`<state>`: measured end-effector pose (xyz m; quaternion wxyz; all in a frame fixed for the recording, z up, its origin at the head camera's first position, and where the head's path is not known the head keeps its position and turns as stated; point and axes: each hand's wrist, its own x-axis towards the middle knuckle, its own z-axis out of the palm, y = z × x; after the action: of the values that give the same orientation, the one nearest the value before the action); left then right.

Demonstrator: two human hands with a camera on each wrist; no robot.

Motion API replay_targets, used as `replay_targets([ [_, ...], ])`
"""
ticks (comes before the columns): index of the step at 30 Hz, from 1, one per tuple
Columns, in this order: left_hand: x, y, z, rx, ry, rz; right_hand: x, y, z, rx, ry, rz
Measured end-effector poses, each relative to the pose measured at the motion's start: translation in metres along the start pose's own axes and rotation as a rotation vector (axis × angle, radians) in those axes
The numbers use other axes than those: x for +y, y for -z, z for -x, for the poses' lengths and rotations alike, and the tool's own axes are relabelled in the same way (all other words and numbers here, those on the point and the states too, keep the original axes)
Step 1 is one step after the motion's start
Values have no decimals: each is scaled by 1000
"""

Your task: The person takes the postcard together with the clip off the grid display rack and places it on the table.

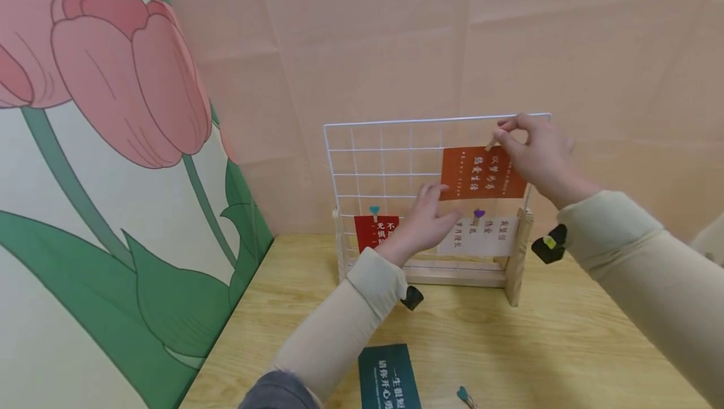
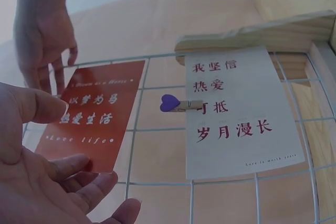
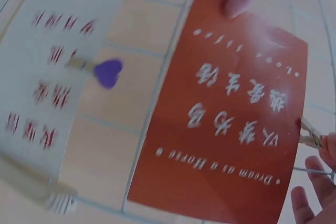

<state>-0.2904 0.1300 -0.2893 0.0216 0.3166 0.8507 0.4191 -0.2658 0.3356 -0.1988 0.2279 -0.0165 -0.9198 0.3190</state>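
The orange-red card [image 1: 482, 173] and dark teal card [image 1: 390, 376] bear white lettering, the off-white card [image 2: 239, 116] dark-red lettering, one clip heart [image 2: 169, 103] is purple, the bench [image 1: 582, 346] yellowish wood-grain.

The orange card [image 3: 231, 124] is glossy paper; wire grid [image 1: 390, 121], smooth metal; stand [image 1: 516, 261], matt wood.
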Motion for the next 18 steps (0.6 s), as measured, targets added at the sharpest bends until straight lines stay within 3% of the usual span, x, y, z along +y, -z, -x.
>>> replay_targets([
  [5, -4, 3, 2, -12, -36, -1, -3, -1, 2, 23, -59, -120],
  [12, -9, 9, 10, -31, -74, 51, 4, -1, 4, 39, -109, -207],
  [15, -11, 10, 14, 2, -88, 55, 14, 0, 7, 46, -117, -226],
  [18, -12, 9, 16, 89, -108, 102, 25, 2, 11, 57, -105, -215],
])
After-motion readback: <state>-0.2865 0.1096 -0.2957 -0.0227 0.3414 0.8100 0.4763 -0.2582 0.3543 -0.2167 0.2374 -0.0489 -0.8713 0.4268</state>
